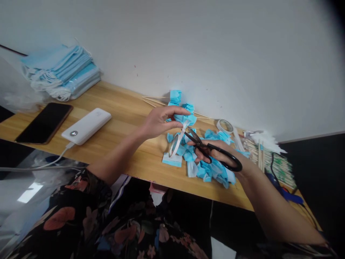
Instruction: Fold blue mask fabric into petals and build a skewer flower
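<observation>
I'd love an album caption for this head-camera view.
The right hand holds black scissors close to white tape at the left hand, crumpled blue pieces lying on the wooden table.

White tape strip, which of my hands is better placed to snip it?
Probably your right hand: it holds the black scissors, with the blades close to the white tape strip, while your left hand holds the strip's upper end.
</observation>
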A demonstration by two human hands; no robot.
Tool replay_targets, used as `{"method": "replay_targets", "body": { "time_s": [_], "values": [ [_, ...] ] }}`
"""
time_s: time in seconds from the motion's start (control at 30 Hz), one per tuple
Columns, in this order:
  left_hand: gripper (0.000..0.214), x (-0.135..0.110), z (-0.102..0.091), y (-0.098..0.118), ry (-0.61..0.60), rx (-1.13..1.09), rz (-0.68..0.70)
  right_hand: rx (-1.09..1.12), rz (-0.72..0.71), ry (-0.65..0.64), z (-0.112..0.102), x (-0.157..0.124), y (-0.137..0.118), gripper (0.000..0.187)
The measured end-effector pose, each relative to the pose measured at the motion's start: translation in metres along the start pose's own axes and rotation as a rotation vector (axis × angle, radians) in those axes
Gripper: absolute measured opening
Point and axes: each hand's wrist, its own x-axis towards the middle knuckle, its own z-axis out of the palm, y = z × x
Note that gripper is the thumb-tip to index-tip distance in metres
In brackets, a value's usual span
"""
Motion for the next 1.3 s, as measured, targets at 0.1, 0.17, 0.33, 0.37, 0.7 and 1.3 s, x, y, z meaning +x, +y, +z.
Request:
{"method": "replay_targets", "body": {
  "time_s": [0.1, 0.17, 0.33, 0.37, 0.7, 1.3],
  "values": [
    [0.031, 0.0, 0.0, 0.004, -0.004, 0.089, 0.06, -0.062, 0.059, 0.046, 0.0, -0.003, -0.007, 0.061],
    [0.026, 0.001, 0.0, 0.009, -0.012, 0.155, 0.095, -0.036, 0.059, 0.042, 0.002, -0.003, -0.011, 0.061],
    [0.017, 0.001, 0.0, 0.017, -0.027, 0.239, 0.119, 0.14, -0.029, -0.03, 0.007, 0.002, -0.007, 0.059],
    [0.016, 0.0, 0.001, 0.017, -0.027, 0.243, 0.12, 0.177, -0.046, -0.053, 0.008, 0.003, -0.004, 0.059],
    [0.01, -0.004, 0.016, 0.013, 0.114, 0.025, -0.06, 0.288, -0.086, -0.096, 0.017, 0.006, 0.016, 0.064],
    [0.016, -0.005, 0.016, 0.012, 0.072, -0.063, -0.013, 0.057, -0.084, -0.04, -0.001, 0.0, -0.003, 0.063]
  ]
}}
